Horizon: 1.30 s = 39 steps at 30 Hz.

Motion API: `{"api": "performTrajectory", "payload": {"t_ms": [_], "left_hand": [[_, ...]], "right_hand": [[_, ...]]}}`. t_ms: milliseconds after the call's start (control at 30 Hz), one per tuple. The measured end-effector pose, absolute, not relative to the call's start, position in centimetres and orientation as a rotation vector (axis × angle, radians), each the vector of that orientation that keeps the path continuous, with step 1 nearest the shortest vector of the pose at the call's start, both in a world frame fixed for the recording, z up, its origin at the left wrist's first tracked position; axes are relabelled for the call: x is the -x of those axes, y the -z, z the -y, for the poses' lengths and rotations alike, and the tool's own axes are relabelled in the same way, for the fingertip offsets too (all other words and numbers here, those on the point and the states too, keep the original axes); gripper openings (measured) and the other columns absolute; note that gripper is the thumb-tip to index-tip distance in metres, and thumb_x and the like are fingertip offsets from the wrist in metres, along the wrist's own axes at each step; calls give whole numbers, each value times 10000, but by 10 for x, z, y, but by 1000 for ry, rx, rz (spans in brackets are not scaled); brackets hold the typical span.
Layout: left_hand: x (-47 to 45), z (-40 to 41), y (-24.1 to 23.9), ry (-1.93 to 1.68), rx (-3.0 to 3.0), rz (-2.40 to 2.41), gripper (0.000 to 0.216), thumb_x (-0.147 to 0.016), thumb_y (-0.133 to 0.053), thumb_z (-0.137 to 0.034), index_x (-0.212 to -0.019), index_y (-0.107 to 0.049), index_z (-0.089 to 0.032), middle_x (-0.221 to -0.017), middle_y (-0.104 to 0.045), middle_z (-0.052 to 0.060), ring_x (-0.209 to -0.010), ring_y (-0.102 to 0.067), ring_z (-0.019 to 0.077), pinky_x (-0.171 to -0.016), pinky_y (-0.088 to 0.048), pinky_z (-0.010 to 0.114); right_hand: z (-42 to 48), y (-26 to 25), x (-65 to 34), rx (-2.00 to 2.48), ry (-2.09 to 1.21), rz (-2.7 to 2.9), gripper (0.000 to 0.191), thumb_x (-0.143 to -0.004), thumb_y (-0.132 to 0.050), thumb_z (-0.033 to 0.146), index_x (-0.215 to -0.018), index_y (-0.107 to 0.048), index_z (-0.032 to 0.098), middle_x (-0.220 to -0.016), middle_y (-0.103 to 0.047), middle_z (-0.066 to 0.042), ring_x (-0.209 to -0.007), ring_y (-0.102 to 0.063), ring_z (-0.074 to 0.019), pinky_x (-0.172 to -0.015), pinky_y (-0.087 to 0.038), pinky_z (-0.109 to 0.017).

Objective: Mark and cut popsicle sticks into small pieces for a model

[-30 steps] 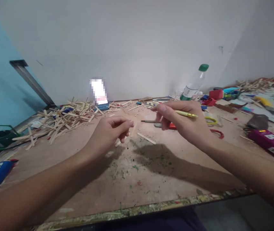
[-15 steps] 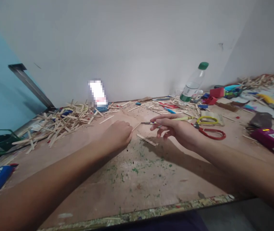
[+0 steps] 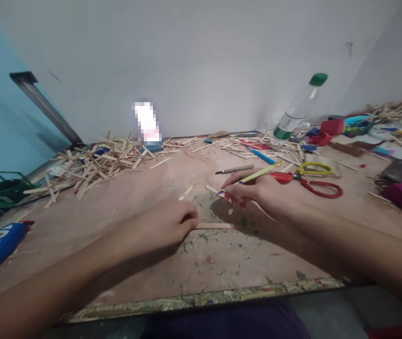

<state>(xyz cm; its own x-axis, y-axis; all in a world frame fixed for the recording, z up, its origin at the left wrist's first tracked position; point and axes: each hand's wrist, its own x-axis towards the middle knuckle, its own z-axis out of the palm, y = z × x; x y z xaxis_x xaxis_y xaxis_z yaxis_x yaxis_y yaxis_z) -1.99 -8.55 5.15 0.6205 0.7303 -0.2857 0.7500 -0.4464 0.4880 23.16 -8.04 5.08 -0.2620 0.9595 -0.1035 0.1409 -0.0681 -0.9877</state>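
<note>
My left hand (image 3: 172, 219) is closed, its fingertips pinching one end of a flat wooden craft stick (image 3: 217, 226) that points right, low over the table. In the fingers of my right hand (image 3: 253, 190) is a yellow pencil (image 3: 261, 173), slanting with its upper end away to the right. Just left of the right fingertips lies a short piece of craft stick (image 3: 213, 189). Another piece of stick (image 3: 187, 192) shows beyond my left knuckles. A craft knife (image 3: 234, 169) rests on the table behind the right hand.
Red and yellow-handled scissors (image 3: 319, 186) lie right of my right hand. Behind them leans a green-capped bottle (image 3: 296, 115). Heaped sticks (image 3: 95, 165) and a lit phone (image 3: 148, 122) stand at back left. Green crumbs dot the table (image 3: 144, 278).
My left hand has come nearer to me and now holds a craft stick lying crosswise. My right hand has lifted the pencil into a slant. The view has shifted slightly.
</note>
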Motion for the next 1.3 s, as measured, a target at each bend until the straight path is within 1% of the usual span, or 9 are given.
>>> {"api": "performTrajectory", "payload": {"t_ms": [100,200,300,433,633,767,933,1067,1300], "left_hand": [[20,88,-46,-1,-2405,-1184,284,-976,-484,-335,-785,-647,-201,-764,-686,28,-681,-581,187,-633,-345,315],[25,86,-43,-44,-2528,-1196,291,-974,-494,-321,-761,-640,-188,-756,-671,44,-670,-555,188,-628,-319,323],[29,82,-41,-144,-2462,-1151,217,-952,-556,-292,-801,-671,-186,-766,-673,24,-688,-564,172,-633,-335,306],[29,79,-37,-261,-2349,-1029,149,-922,-630,-233,-808,-712,-183,-784,-687,1,-734,-597,152,-673,-374,287],[29,76,-30,-305,-2221,-1051,123,-865,-695,-179,-744,-717,-175,-704,-667,-24,-661,-573,124,-610,-365,264],[30,76,-29,-321,-2156,-1043,83,-850,-717,-191,-771,-742,-184,-703,-673,-31,-645,-573,117,-585,-361,252],[32,77,-29,-314,-2166,-1021,82,-842,-702,-177,-772,-742,-185,-713,-681,-27,-655,-583,119,-595,-371,253],[33,78,-29,-308,-2175,-979,81,-851,-703,-187,-786,-750,-189,-714,-686,-28,-656,-592,117,-604,-381,252],[33,77,-27,-274,-2196,-952,107,-865,-702,-247,-795,-761,-191,-722,-705,-11,-663,-611,127,-627,-391,258]], "right_hand": [[91,-55,-222,1296,-1414,1555,82,-766,-745,245,-808,-718,180,-708,-727,-28,-590,-649,-156,-492,-521,-244],[100,-60,-212,1392,-1414,1629,74,-766,-734,213,-833,-734,183,-669,-703,-6,-555,-630,-140,-482,-487,-228],[105,-58,-204,1432,-1414,1668,66,-764,-728,209,-815,-740,169,-623,-679,1,-519,-598,-125,-464,-447,-218],[107,-45,-197,1428,-1331,1716,31,-758,-706,193,-752,-729,174,-602,-678,-3,-541,-617,-134,-485,-456,-225],[107,-39,-193,1417,-1161,1832,71,-741,-691,169,-684,-724,195,-595,-684,6,-525,-586,-123,-479,-438,-229],[107,-41,-191,1423,-1132,1855,73,-742,-688,174,-687,-731,193,-567,-672,12,-498,-564,-116,-445,-408,-224],[107,-44,-191,1398,-1119,1888,85,-749,-694,178,-680,-745,184,-606,-713,-5,-527,-590,-117,-450,-405,-217],[106,-45,-192,1414,-1110,1906,81,-747,-699,168,-685,-750,180,-563,-682,4,-506,-571,-110,-427,-372,-212],[106,-41,-193,1408,-1149,1896,59,-753,-704,186,-707,-740,187,-594,-687,1,-517,-579,-119,-464,-419,-230]]}}
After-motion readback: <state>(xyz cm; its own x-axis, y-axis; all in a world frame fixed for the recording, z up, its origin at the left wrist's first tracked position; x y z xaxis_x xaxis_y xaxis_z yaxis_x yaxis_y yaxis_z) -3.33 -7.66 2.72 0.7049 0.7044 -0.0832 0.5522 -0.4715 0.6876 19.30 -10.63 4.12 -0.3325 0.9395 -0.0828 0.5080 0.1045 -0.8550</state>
